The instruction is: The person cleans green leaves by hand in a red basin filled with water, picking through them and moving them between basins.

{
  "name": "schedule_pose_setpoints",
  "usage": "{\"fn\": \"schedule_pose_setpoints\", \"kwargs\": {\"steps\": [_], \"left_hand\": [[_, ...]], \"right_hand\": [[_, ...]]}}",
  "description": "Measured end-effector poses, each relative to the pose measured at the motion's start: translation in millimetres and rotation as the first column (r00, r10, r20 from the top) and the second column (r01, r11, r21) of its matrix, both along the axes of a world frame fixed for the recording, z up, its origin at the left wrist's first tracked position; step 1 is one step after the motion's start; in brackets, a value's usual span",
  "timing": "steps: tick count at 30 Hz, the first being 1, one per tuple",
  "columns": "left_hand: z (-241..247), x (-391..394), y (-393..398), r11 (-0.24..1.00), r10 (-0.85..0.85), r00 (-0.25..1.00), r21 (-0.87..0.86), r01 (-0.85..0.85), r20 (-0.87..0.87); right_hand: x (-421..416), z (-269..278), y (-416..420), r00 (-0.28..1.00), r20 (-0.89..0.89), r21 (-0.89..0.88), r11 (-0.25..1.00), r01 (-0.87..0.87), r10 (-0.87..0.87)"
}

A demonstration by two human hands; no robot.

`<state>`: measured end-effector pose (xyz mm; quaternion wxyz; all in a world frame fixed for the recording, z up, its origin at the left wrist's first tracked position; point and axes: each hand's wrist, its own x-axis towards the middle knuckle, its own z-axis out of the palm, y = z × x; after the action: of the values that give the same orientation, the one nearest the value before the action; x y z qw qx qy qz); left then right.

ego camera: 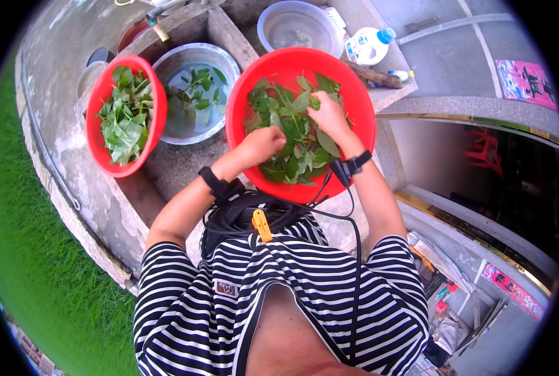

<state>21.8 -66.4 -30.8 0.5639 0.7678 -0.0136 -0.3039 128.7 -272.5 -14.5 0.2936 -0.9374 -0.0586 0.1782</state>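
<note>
A large red plastic basin point(303, 192) holds many leafy green stems point(293, 155). My left hand point(263, 145) is over the basin's left half with its fingers curled; whether anything is between them cannot be told. Inside the basin's right half, my right hand point(329, 115) pinches some green leaves point(314, 102). To the left, a metal basin point(235, 80) holds water with loose leaves point(199, 89) in it. Farther left, a smaller red basin point(91, 127) stands tilted, filled with leafy greens point(126, 117).
Behind the large basin are a translucent plastic basin point(303, 28), a white detergent bottle point(369, 46) and a wooden stick point(373, 75). Concrete sink walls point(232, 35) surround the basins. A tap point(155, 19) is at the upper left. Black cables point(357, 263) hang by my right arm.
</note>
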Motion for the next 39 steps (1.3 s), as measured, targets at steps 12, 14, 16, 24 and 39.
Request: {"fn": "schedule_pose_setpoints", "kwargs": {"steps": [12, 14, 16, 24, 39], "left_hand": [[11.8, 17.9, 13.4, 0.807, 0.195, 0.873, -0.433, -0.402, -0.446], [22.9, 25.4, 10.3, 0.689, 0.148, 0.812, -0.53, -0.494, -0.564], [30.1, 31.8, 4.7, 0.534, 0.043, 0.737, -0.608, -0.588, -0.674], [2.2, 31.5, -8.4, 0.486, 0.278, 0.782, -0.62, -0.616, -0.558], [8.4, 17.9, -13.7, 0.828, 0.413, 0.903, -0.364, -0.426, -0.115]], "right_hand": [[0.2, 40.8, -2.6, 0.942, 0.319, 0.171, 0.971, -0.168, 0.106], [-13.0, 61.5, -0.9, 0.809, 0.554, 0.138, 0.937, -0.321, 0.196], [-27.0, 76.3, -0.1, 0.709, 0.616, 0.022, 0.892, -0.452, 0.344], [-47.7, 80.8, -5.9, 0.738, 0.621, 0.148, 0.884, -0.443, 0.265], [-58.6, 42.2, 13.6, 0.993, 0.022, 0.308, 0.944, -0.12, 0.119]]}}
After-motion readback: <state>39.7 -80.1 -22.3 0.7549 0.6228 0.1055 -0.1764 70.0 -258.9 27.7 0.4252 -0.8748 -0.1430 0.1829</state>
